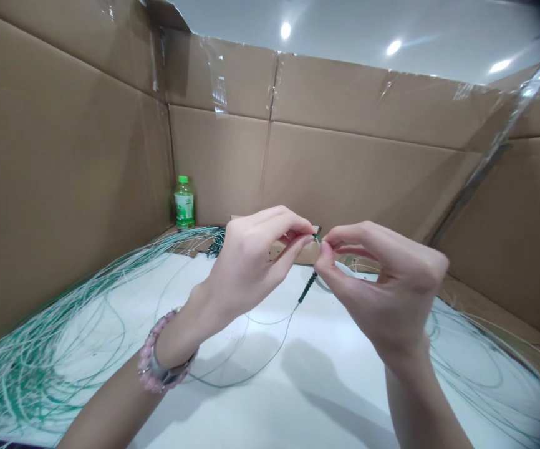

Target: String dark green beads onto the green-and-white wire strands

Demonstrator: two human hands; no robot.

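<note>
My left hand and my right hand meet in the middle of the view, their fingertips pinching a small cable connector from either side. Most of it is hidden by my fingers, and only a dark tip with a bit of green shows. Just below my right fingers hangs a black ribbed strain-relief boot. From it, a thin grey cable curves down across the white work surface. A beaded pink bracelet circles my left wrist.
Loose bundles of thin green-and-white cables spread over the surface at left, with more at right. Cardboard walls stand around the back and sides. A green-capped plastic bottle stands in the far left corner.
</note>
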